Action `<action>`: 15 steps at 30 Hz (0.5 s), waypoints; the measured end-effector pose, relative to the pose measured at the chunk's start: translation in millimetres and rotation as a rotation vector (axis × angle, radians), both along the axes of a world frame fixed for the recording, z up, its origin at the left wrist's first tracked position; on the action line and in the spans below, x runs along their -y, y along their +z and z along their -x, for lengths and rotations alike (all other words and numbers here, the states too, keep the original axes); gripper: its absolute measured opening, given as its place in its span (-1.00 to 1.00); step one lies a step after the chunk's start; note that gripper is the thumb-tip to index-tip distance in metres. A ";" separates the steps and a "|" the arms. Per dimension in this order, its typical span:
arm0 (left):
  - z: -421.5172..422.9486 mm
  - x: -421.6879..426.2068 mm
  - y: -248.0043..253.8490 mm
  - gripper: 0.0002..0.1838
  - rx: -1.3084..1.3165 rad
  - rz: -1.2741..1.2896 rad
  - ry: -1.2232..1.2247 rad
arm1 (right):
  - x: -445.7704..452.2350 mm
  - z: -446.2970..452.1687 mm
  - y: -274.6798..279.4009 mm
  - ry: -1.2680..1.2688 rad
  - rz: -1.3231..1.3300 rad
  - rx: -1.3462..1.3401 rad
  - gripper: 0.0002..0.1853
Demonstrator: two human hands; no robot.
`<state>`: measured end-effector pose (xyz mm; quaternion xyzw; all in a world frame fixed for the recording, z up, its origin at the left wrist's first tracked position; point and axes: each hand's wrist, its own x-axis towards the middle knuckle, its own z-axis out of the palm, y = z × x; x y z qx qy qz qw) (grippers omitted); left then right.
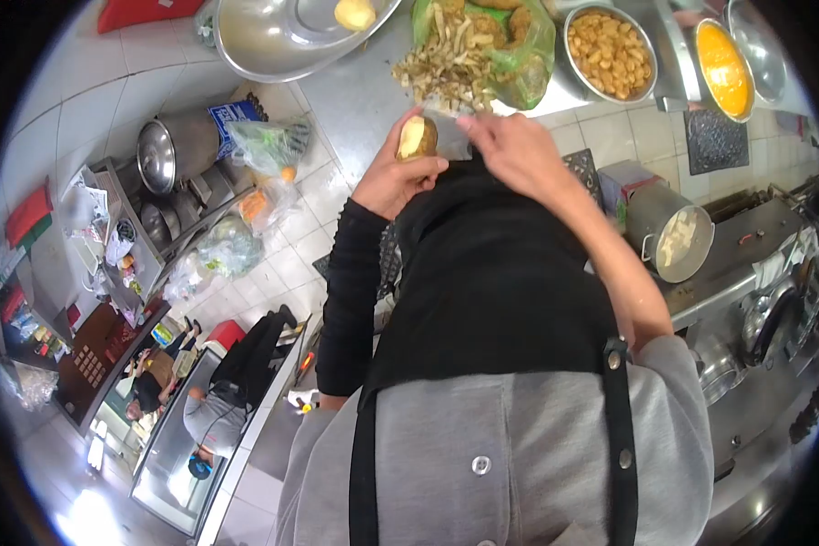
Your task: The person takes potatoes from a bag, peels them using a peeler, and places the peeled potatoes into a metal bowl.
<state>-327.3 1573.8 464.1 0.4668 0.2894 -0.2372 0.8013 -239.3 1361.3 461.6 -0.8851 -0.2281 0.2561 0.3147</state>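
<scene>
My left hand point(393, 177), below a black sleeve, is closed around a potato point(418, 138) with part of its skin cut off, showing pale yellow flesh. My right hand point(519, 150) is closed on a knife point(451, 138) whose wide grey blade lies just right of the potato; the handle is hidden in the fingers. Beyond both hands, a heap of potato peelings point(441, 59) lies on the steel table. Behind it a green plastic bag point(530, 68) holds unpeeled potatoes. One peeled potato point(355, 13) sits in a large steel bowl point(282, 64) at the upper left.
A steel bowl of golden-brown pieces point(610, 55) and a container of orange sauce point(724, 71) stand at the upper right. A pot point(646, 214) with pale pieces is at the right, by the stove. Bags point(232, 244) lie on the left floor. Other people point(218, 419) are at the lower left.
</scene>
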 end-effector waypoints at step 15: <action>12.6 9.8 -15.8 -0.35 0.067 0.072 0.093 | -3.2 12.9 -5.6 0.034 -0.084 -0.039 -0.44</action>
